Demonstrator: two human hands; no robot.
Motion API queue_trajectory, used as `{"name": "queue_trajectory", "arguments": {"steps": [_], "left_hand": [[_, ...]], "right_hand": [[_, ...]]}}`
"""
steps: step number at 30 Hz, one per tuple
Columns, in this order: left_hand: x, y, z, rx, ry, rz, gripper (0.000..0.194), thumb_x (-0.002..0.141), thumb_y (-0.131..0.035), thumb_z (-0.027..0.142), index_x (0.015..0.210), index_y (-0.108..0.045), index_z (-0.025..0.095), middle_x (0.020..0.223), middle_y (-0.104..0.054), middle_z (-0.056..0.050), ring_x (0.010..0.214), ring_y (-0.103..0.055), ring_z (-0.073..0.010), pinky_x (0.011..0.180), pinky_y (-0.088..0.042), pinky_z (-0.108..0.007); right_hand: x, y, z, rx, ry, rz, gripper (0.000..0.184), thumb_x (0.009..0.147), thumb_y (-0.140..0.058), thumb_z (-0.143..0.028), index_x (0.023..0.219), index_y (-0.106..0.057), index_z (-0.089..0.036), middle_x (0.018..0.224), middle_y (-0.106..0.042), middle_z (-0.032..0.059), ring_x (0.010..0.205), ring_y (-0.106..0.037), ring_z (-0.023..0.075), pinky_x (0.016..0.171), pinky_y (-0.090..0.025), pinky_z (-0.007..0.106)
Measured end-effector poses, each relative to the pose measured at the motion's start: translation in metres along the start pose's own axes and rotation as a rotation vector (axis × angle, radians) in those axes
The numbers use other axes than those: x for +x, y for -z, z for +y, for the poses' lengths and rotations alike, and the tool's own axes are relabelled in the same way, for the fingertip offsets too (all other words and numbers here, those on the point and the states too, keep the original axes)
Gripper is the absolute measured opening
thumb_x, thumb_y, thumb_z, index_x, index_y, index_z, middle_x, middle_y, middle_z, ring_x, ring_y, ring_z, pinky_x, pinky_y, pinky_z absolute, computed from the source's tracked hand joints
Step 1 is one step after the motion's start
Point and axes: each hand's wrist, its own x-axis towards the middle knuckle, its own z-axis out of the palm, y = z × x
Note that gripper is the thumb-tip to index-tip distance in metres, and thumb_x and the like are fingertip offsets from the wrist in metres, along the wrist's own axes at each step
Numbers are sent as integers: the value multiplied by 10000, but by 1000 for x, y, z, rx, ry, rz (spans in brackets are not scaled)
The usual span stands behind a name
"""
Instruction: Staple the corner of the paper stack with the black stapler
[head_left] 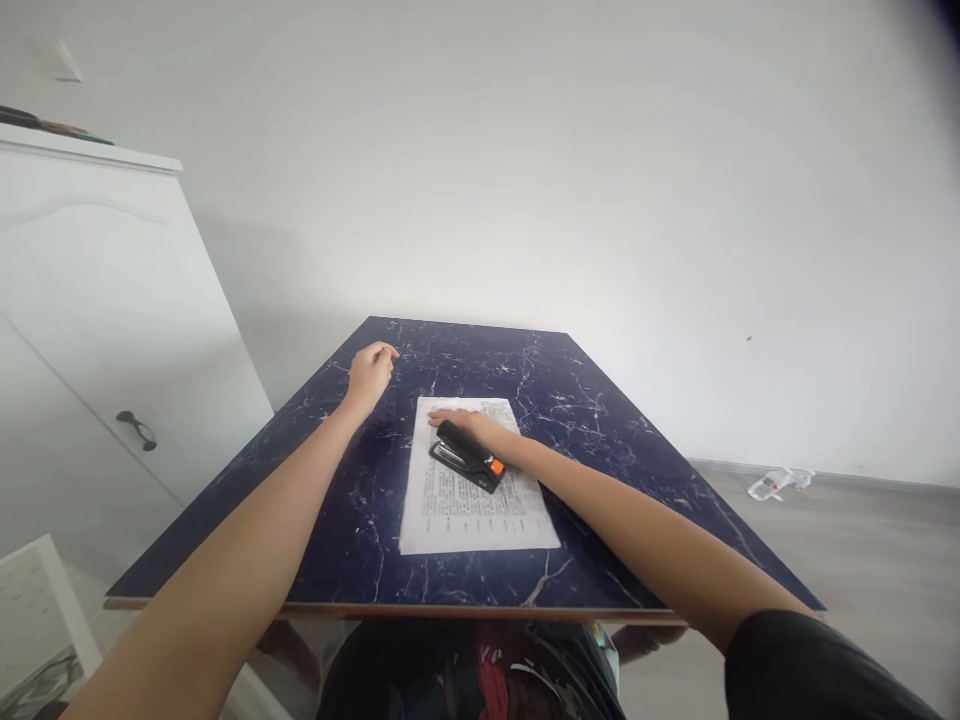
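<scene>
A black stapler (pixel 466 458) with an orange patch at its near right end rests on a printed paper sheet (pixel 480 535). My right hand (pixel 478 427) lies on the paper just beyond the stapler, fingers stretched to the left; the stapler partly covers this hand, and I cannot tell whether they touch. Above the far left part of the table, my left hand (pixel 371 370) is closed with its fingertips together. Anything between those fingers is hidden or too small to make out.
The dark blue marbled table (pixel 480 585) has a brown front edge. A white cabinet (pixel 97 300) stands to its left, below it a white frame (pixel 67 590). Behind is a pale wall (pixel 525 170). A clear plastic item (pixel 778 484) lies on the floor at right.
</scene>
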Motion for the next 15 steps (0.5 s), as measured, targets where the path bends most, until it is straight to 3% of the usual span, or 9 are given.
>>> {"name": "queue_trajectory", "arguments": {"steps": [4,6,8,10,12,15], "left_hand": [[-14,-14,10,203,-105,-452,320,948,-433,411,922,-666,194,596,-565,8,511,-516,-140,559,-386,-258],[-20,-18,13,320,-179,-694,360,948,-474,470,1041,-709,214,706,-641,-20,604,-572,-162,608,-397,-268],[-24,-20,14,417,-220,-855,424,924,-527,533,1177,-710,247,810,-666,-38,672,-583,-177,628,-385,-269],[-25,-21,15,493,-246,-918,489,895,-565,583,1257,-692,280,862,-646,-45,722,-580,-188,632,-370,-267],[-24,-21,15,550,-279,-936,510,879,-581,614,1271,-692,308,875,-615,-43,763,-575,-196,638,-360,-263],[-22,-21,15,587,-294,-953,519,880,-574,632,1277,-692,320,875,-593,-40,755,-556,-188,636,-347,-261]], "right_hand": [[-25,16,10,0,-44,1,402,986,-507,-229,1358,-619,-334,1520,-510,-32,1399,-478,219,1179,-325,402],[-29,28,4,22,-102,83,361,989,-504,-260,1321,-641,-286,1455,-579,11,1334,-536,222,1128,-385,391],[-33,45,-8,27,-183,165,314,1009,-486,-346,1218,-686,-226,1300,-677,64,1190,-619,229,1020,-463,378],[-41,64,-24,24,-232,117,396,1024,-446,-477,1079,-714,-190,1118,-725,87,996,-665,222,875,-506,357],[-51,79,-41,50,-215,-73,483,1011,-426,-583,1041,-701,-187,1059,-719,85,883,-656,203,769,-503,329],[-61,83,-59,-35,-175,-277,506,891,-607,-655,1065,-656,-182,1015,-705,79,801,-627,190,664,-465,298]]}}
